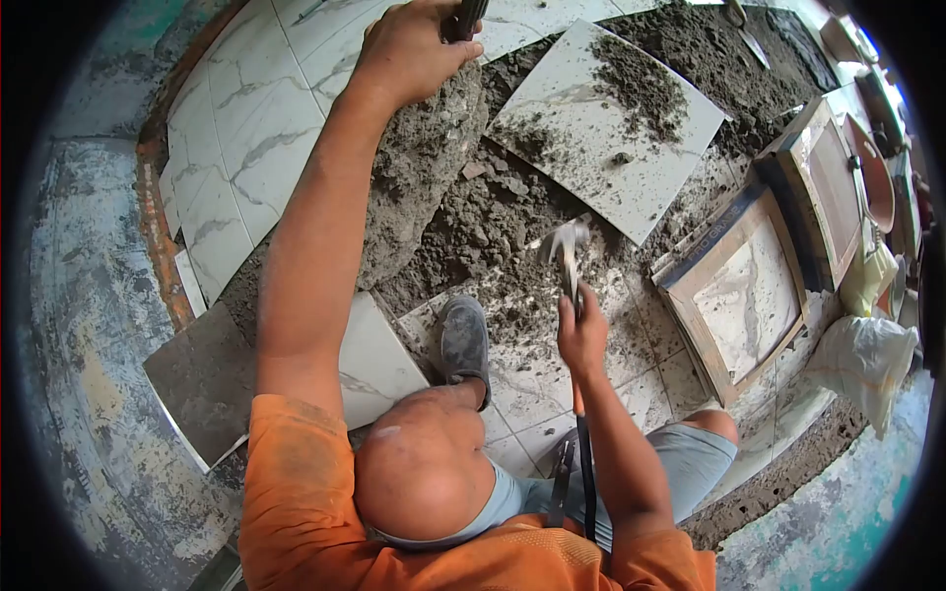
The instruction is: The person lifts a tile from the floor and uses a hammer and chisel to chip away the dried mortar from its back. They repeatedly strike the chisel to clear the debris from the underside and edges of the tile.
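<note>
My right hand point(583, 340) is wrapped round the handle of a claw hammer point(566, 240), its metal head pointing away from me above the mortar-strewn tiles. My left arm reaches far forward, and my left hand point(414, 47) is closed at the top edge of view on a dark, ridged object point(470, 18), whose upper part is cut off. Beneath that hand lies a bed of grey mortar point(419, 187). Right of it a loose white marbled tile point(611, 128) rests at an angle, crumbs of mortar scattered over its face.
Laid marbled tiles point(246, 118) cover the floor at left. A trowel point(749, 39) lies by the mortar heap point(690, 49) at the back. Tile cartons point(734, 286) and a white sack point(862, 360) stand at right. Other loose tiles point(202, 379) lie beside my knee.
</note>
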A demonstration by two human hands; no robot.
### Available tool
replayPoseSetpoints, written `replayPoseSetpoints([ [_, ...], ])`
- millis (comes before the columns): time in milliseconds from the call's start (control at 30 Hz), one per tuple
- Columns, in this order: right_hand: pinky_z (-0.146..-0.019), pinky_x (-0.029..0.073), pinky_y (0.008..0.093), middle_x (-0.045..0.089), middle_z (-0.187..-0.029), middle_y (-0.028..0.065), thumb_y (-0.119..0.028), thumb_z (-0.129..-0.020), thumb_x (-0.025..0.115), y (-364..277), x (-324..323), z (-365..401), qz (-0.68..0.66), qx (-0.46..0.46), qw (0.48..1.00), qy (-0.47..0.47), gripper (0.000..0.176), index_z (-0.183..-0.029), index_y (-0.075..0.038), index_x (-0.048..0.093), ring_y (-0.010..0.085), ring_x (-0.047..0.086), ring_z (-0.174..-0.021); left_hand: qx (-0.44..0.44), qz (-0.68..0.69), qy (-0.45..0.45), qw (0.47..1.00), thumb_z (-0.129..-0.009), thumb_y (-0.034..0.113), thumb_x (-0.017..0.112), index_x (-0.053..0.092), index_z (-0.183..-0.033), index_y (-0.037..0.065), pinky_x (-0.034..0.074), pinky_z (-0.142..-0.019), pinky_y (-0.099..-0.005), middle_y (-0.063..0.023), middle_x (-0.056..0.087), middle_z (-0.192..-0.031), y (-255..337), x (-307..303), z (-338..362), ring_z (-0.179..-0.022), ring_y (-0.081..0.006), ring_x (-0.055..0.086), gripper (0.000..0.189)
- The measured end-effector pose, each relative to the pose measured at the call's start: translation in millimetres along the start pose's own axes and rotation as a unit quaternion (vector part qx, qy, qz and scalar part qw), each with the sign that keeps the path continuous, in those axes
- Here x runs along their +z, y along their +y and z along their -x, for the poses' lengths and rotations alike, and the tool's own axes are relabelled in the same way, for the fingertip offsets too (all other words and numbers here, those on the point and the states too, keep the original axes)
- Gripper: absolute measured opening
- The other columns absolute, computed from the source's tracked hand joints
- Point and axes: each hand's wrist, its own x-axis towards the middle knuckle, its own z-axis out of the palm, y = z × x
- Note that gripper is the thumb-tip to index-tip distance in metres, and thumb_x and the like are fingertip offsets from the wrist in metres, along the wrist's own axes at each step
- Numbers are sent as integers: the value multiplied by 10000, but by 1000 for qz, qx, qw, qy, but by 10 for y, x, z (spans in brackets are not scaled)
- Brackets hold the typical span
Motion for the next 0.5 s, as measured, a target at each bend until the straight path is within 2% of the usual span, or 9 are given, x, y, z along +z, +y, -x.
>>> replayPoseSetpoints([
  [33, -719, 551, 458, 733, -931, 234, -222, -991, 647, 250, 56, 159, 22, 9, 1000, -7, 374, -1328, -67, 603, 424, 727, -837, 51, -18, 20, 998, -794, 86, 784, 725, -1012, -11, 529, -621, -372, -112, 699, -739, -74, 38, -22, -655, -208, 678, 246],
  [100, -674, 538, 424, 719, -847, 214, -212, -993, 647, 703, 171, 478, 13, 55, 998, -8, 378, -1327, -41, 599, 355, 717, -738, 74, -70, -4, 995, -773, 87, 779, 714, -993, -14, 528, -625, -368, -104, 710, -749, -99, 14, -58, -657, -214, 677, 251],
  [133, -674, 538, 424, 719, -847, 214, -212, -993, 647, 748, 157, 560, 14, 59, 998, -18, 378, -1327, -41, 599, 355, 717, -738, 4, -10, -18, 1000, -752, 100, 790, 704, -954, -15, 524, -623, -374, -120, 703, -746, -56, 30, -42, -665, -218, 677, 248],
  [200, -625, 508, 372, 685, -763, 169, -201, -999, 647, 816, 113, 677, -25, 141, 989, -45, 391, -1338, -15, 590, 251, 649, -638, 102, -109, 3, 989, -758, 137, 777, 670, -855, -14, 526, -646, -412, -168, 694, -744, -183, 55, -120, -674, -257, 686, 209],
  [233, -625, 508, 372, 685, -763, 169, -201, -999, 647, 842, 106, 688, -25, 143, 988, -54, 391, -1338, -15, 590, 251, 649, -638, 162, -188, 17, 969, -766, 147, 768, 657, -824, -16, 525, -653, -426, -181, 690, -742, -160, 47, -113, -680, -271, 688, 206],
  [300, -592, 470, 334, 647, -715, 119, -195, -1005, 646, 868, 100, 646, -57, 120, 991, -18, 405, -1358, -7, 581, 169, 564, -602, 113, -167, 0, 979, -778, 167, 755, 639, -793, -18, 525, -676, -439, -194, 689, -751, -127, 77, -58, -714, -303, 692, 218],
  [333, -546, 378, 265, 548, -701, -10, -158, -1028, 618, 790, 64, 586, -68, 99, 993, -8, 381, -1373, -2, 572, 73, 448, -618, 113, -153, -11, 982, -778, 160, 761, 639, -796, -20, 523, -677, -435, -194, 686, -750, -120, 82, -59, -729, -312, 693, 219],
  [433, -537, 349, 244, 523, -692, -30, -146, -1027, 622, 508, -161, 362, -102, 72, 992, 16, 383, -1382, -11, 573, 55, 440, -613, 92, -102, -21, 990, -778, 134, 784, 641, -818, -27, 523, -689, -424, -198, 692, -766, -192, 127, -82, -755, -332, 694, 219],
  [500, -499, 372, 265, 563, -657, -23, -155, -1021, 630, 276, -408, 151, -104, 40, 994, 20, 408, -1399, -12, 569, 68, 497, -564, 210, -175, -40, 961, -772, 140, 824, 647, -850, -19, 523, -701, -437, -202, 702, -800, -283, 114, -146, -782, -337, 697, 250],
])
